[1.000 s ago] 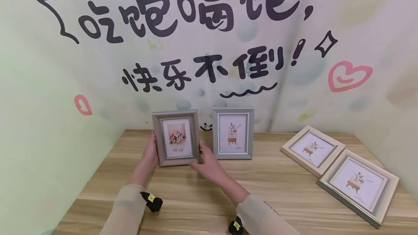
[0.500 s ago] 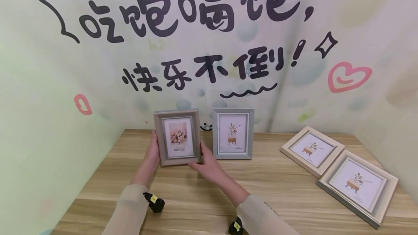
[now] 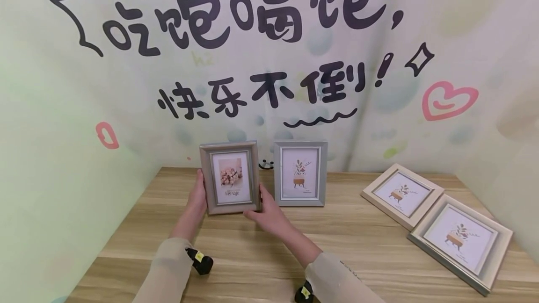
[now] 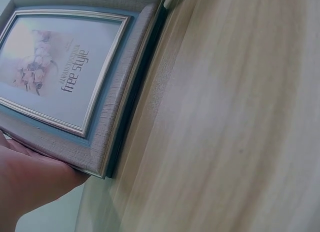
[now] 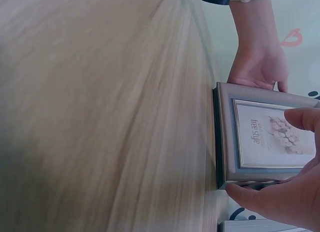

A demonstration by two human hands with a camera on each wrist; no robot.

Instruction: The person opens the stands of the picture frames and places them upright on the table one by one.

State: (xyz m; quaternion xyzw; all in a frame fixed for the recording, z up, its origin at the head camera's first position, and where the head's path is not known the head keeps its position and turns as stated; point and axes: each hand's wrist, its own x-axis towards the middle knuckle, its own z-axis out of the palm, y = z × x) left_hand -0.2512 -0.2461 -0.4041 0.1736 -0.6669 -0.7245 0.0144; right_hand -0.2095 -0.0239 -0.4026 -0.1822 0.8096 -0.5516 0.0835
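I'm gripping the taupe "free style" photo frame [image 3: 230, 178] two-handed: left hand [image 3: 198, 196] holding its left edge, right hand [image 3: 269, 210] holding its lower right side. It's standing near-upright, slightly canted, face toward me, on the far left part of the wood-grain tabletop [image 3: 379, 256]. Bottom edge is sitting at tabletop level; I can't tell if the table is taking the full weight.

Delta over the last second: I'm shifting it a hair right, so the gap to the blue-grey photo frame [image 3: 301, 173] is narrowing. Over the last half second it's barely moving. Grip is looking unchanged. Blue-grey one is standing upright near it on the right, not touching, holding position.

My read: I'm fine-positioning, not carrying. My right fingers [image 3: 264, 193] are occupying the gap, so closing it much further would probably be risking a nudge to the neighbour.

Beige photo frame [image 3: 403, 195] and silver-edged champagne photo frame [image 3: 461, 237] are lying face up on the right, meeting at a corner, with neither hand near them.
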